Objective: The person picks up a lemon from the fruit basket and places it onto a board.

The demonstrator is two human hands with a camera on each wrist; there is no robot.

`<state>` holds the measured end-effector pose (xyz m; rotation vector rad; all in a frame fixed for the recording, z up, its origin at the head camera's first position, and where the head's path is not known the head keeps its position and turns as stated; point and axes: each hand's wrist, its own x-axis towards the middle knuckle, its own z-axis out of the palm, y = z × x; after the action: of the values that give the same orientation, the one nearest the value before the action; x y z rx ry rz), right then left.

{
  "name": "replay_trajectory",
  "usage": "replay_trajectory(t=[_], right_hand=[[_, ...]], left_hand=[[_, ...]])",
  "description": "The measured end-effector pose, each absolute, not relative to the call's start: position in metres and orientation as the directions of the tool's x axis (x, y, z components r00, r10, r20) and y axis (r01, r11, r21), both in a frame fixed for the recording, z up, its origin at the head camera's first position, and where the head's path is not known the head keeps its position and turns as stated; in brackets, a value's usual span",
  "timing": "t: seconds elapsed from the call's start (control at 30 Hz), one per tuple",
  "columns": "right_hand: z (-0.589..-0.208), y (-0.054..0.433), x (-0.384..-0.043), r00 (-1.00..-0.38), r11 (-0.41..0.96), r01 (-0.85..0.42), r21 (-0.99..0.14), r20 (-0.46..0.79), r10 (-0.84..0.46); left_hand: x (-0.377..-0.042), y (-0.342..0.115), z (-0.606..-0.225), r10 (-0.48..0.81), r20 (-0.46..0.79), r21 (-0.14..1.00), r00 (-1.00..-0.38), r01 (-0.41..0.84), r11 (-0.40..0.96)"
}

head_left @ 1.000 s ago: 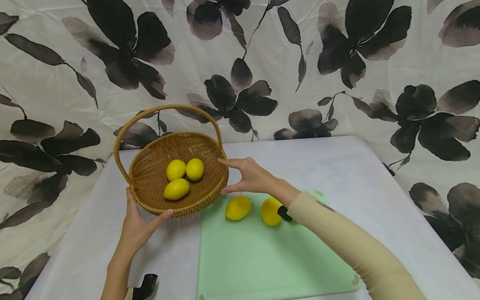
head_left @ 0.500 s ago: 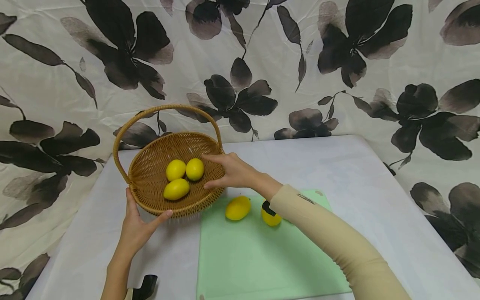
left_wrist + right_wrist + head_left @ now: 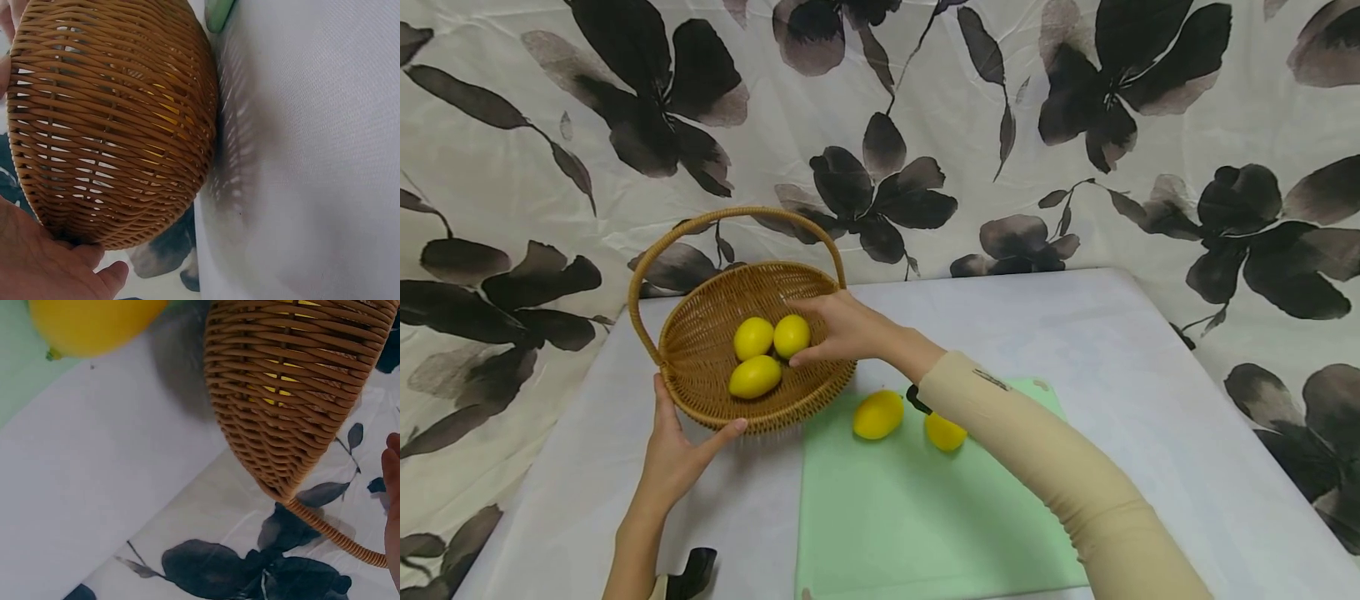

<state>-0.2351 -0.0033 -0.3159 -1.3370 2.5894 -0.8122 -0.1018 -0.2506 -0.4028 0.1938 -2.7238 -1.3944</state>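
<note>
A brown wicker basket [image 3: 700, 329] tilts toward me in the head view, with three yellow lemons [image 3: 756, 377] inside. My left hand [image 3: 673, 458] grips its front left side, thumb over the rim; the left wrist view shows those fingers [image 3: 94, 256] against the basket's end. Over the right rim reaches my right hand [image 3: 853, 329], thumb and fingers spread apart on either side of the rightmost lemon [image 3: 790, 335]. Part of this hand [image 3: 392, 512] shows at the edge of the right wrist view, beyond the wicker wall [image 3: 281, 406].
On the white table [image 3: 737, 517] lies a green cutting board [image 3: 917, 517], right of the basket. Two more lemons rest on it, one nearer the basket [image 3: 877, 415] and one partly behind my sleeve [image 3: 945, 432]. A floral cloth [image 3: 985, 192] hangs behind the table.
My right hand has moved left from the basket's right rim to the lemons inside. The left hand and the basket have stayed put.
</note>
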Motion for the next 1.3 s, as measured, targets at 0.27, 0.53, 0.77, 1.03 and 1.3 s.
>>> replay_trajectory(t=[0.27,0.53,0.77,1.03,1.3], right_hand=[[-0.314,-0.023,-0.245,-0.642,0.591,-0.675,-0.442,-0.043,-0.766],[-0.330,-0.039,-0.256,-0.667,0.667,-0.664,-0.338,-0.135,-0.732],[-0.335,-0.051,-0.263,-0.657,0.665,-0.680,-0.308,-0.146,-0.739],[-0.343,-0.060,-0.271,-0.668,0.696,-0.679,-0.231,-0.199,-0.717],[-0.357,-0.065,-0.276,-0.647,0.701,-0.699,-0.140,-0.294,-0.704]], left_hand=[[-0.103,-0.251,-0.402,-0.144,-0.010,0.811,-0.990,-0.092,0.578],[-0.102,-0.254,-0.403,-0.153,-0.027,0.801,-0.988,-0.113,0.588],[-0.100,-0.255,-0.404,-0.154,-0.026,0.799,-0.988,-0.113,0.590],[-0.101,-0.256,-0.402,-0.148,-0.028,0.804,-0.989,-0.110,0.585],[-0.102,-0.255,-0.400,-0.149,-0.034,0.799,-0.988,-0.117,0.590]])
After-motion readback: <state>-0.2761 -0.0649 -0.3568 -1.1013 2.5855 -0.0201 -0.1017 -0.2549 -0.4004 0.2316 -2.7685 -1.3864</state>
